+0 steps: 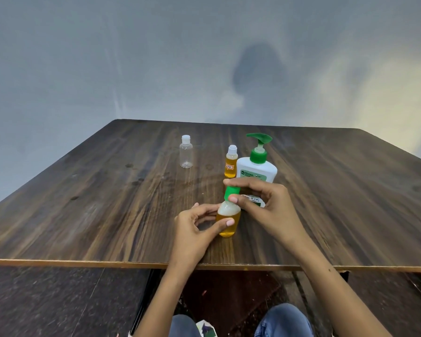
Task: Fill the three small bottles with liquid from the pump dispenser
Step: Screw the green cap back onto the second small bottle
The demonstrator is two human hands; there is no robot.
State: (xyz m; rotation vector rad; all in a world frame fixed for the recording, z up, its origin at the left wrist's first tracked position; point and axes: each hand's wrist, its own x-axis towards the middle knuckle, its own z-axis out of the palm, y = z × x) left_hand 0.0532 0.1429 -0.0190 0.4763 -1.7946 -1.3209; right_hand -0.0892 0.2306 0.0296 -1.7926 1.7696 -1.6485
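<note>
- Head view: wooden table (107,203), dark grain, near edge across the lower frame.
- Left hand (195,229) grips the body of a small bottle (227,221) standing upright on the table; thumb on the near side, fingers round the far side.
- That bottle holds amber liquid in its lower part, pale foam above.
- Right hand (265,203) pinches the bottle's green cap (232,192) between thumb and fingers. Cannot tell whether the cap is seated.
- White pump dispenser (257,170) with green pump head stands just behind the hands, lower label partly hidden by the right hand.
- Second small bottle (231,162), amber-filled, white cap, handwritten label, stands just left of the dispenser.
- Clear empty bottle (186,153), white cap, stands well apart to the left.
- Blue-jeaned knees (283,321) below the table edge.
</note>
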